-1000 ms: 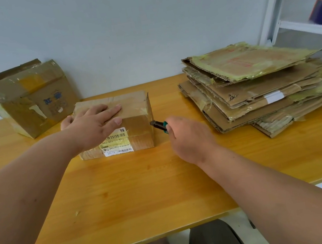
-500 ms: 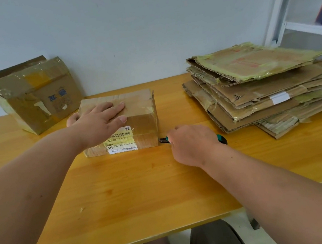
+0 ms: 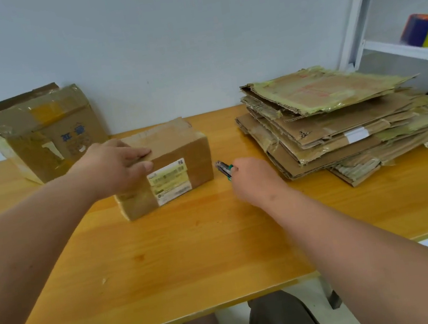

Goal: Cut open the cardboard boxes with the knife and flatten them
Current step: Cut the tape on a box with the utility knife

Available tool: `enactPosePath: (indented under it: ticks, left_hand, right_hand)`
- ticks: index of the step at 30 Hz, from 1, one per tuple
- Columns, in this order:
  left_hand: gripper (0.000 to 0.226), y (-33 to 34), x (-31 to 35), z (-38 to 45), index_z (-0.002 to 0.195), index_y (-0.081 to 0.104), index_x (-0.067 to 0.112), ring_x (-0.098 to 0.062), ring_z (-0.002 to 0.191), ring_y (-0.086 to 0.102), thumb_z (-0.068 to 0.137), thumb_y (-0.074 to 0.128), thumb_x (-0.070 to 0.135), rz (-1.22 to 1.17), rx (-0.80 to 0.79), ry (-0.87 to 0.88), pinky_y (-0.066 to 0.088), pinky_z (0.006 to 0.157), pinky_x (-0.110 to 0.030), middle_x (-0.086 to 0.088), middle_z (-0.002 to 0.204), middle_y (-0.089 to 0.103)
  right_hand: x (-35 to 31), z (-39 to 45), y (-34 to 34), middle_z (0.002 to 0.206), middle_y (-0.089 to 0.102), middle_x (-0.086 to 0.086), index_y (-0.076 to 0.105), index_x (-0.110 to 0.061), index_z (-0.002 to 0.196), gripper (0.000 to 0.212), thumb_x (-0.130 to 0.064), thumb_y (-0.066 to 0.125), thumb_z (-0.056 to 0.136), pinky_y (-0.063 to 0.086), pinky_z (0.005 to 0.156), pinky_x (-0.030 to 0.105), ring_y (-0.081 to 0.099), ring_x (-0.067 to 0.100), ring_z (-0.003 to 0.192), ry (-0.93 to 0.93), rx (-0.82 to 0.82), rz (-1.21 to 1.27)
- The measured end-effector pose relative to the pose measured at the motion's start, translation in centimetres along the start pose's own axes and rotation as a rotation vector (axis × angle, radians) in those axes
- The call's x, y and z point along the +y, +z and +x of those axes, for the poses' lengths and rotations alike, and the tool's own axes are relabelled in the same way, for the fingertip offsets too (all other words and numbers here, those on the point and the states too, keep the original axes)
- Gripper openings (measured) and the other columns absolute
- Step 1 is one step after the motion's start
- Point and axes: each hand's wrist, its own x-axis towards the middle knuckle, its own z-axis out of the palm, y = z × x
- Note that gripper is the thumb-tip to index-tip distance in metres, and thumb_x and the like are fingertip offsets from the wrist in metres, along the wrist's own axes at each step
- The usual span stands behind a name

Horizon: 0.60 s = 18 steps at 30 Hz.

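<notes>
Head view: my left hand (image 3: 117, 166) lies flat, fingers straight, on the sealed box (image 3: 177, 164) mid-bench. Right hand (image 3: 256, 180), fingers curled round the knife (image 3: 223, 168), sits just right of it. If the box skids, the blade could jump toward my left fingers.

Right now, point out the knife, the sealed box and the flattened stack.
knife (image 3: 224, 168), head view, on its dark tip.
sealed box (image 3: 176, 142), head view, on its taped top.
flattened stack (image 3: 329, 89), head view, on the top sheet.
</notes>
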Motion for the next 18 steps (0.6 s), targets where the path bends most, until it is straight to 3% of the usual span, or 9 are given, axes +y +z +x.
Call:
enactPosePath:
  ticks: [3,6,11,16,18]
  left_hand:
    - [0.055,0.2,1.5,0.3,0.140,0.042,0.048,-0.030,0.126,0.038,0.090,0.033,0.069,0.124,-0.009,-0.012,0.041,0.101,-0.048,0.002,0.140,0.041]
    - [0.055,0.0,1.7,0.4,0.142,0.038,0.047,-0.029,0.125,0.034,0.092,0.031,0.066,0.099,-0.079,0.009,0.034,0.103,-0.046,0.004,0.139,0.039]
    - [0.052,-0.5,0.8,0.7,0.140,0.042,0.048,-0.027,0.131,0.024,0.090,0.038,0.063,-0.020,-0.166,0.025,0.022,0.112,-0.049,0.008,0.138,0.035]
    - [0.049,-0.7,0.2,1.2,0.140,0.043,0.047,-0.021,0.146,0.014,0.092,0.042,0.058,-0.144,-0.201,0.079,0.011,0.117,-0.046,0.014,0.156,0.024]
    - [0.051,-0.6,-0.1,1.5,0.140,0.042,0.047,-0.015,0.148,0.008,0.090,0.045,0.058,-0.206,-0.233,0.081,0.007,0.119,-0.045,0.018,0.157,0.022]
  right_hand:
    - [-0.8,0.5,-0.2,0.095,0.068,0.015,0.057,-0.007,0.099,0.020,-0.011,0.038,0.101,0.060,0.084,0.041,0.065,0.025,0.078,0.384,-0.109,0.637]
    - [-0.8,0.4,-0.1,0.095,0.067,0.019,0.055,-0.003,0.108,0.024,-0.010,0.033,0.103,0.062,0.073,0.040,0.067,0.027,0.073,0.493,-0.162,0.976]
    - [-1.0,1.2,0.5,0.099,0.068,0.021,0.055,0.000,0.118,0.028,-0.003,0.033,0.101,0.062,0.061,0.034,0.072,0.025,0.072,0.433,-0.113,1.092]
    - [-1.5,2.3,1.0,0.095,0.069,0.021,0.055,-0.001,0.114,0.024,-0.002,0.036,0.100,0.063,0.065,0.035,0.072,0.024,0.068,0.422,-0.075,1.093]
    - [-1.6,2.6,1.1,0.096,0.070,0.021,0.052,-0.009,0.110,0.019,-0.001,0.037,0.101,0.063,0.065,0.035,0.072,0.024,0.068,0.403,-0.072,1.090]
